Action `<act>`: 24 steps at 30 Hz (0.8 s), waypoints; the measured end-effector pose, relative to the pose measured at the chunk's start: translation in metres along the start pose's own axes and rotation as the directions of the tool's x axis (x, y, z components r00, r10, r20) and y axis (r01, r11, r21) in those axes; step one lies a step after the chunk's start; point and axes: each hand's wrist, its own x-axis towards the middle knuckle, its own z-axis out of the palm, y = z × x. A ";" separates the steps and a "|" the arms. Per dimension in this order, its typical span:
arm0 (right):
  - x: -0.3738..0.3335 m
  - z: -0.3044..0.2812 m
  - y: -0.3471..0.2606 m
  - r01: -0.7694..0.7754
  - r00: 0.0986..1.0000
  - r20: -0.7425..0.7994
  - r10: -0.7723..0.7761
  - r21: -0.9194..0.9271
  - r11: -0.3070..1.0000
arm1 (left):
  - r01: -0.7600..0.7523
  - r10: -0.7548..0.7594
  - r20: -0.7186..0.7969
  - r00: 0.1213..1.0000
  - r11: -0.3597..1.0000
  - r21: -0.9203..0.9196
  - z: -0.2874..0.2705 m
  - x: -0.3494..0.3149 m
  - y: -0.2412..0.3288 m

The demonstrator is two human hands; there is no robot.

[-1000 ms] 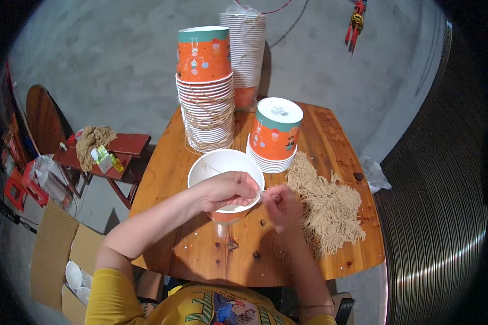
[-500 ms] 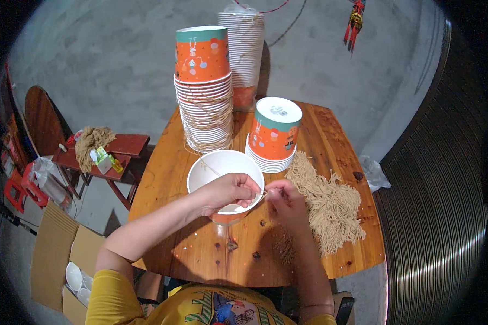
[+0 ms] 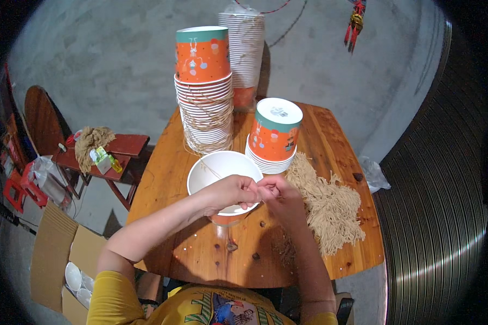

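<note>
An open paper bucket (image 3: pixel 205 177), white inside and orange outside, stands on the wooden table in front of me. A thin tan string (image 3: pixel 210 169) slants from its far rim down into the white inside. Over its near right rim, my left hand (image 3: pixel 232 194) is closed, thumb and fingers pinching the string. My right hand (image 3: pixel 281 196) meets it there, also closed in a pinch at the string. The string's end is hidden between the fingertips. To the right of my right hand lies a thick pile of tan strings (image 3: pixel 331 208).
Behind the bucket rises a tall stack of nested buckets (image 3: pixel 205 108) with strings draped round it. A shorter upside-down stack (image 3: pixel 274 135) stands at its right, and a bagged white stack (image 3: pixel 243 49) at the back. A red bench (image 3: pixel 130 143) and a cardboard box (image 3: pixel 54 249) are left of the table (image 3: pixel 336 130).
My right hand has shifted slightly up and left, so the fingertips of both hands now meet. The bit of string seen between them before is covered.
</note>
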 end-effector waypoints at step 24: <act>-0.017 0.012 -0.001 0.268 0.961 -0.045 -0.274 -0.097 0.958 | 0.220 -0.217 0.048 0.975 0.917 -0.333 -0.005 0.007 0.008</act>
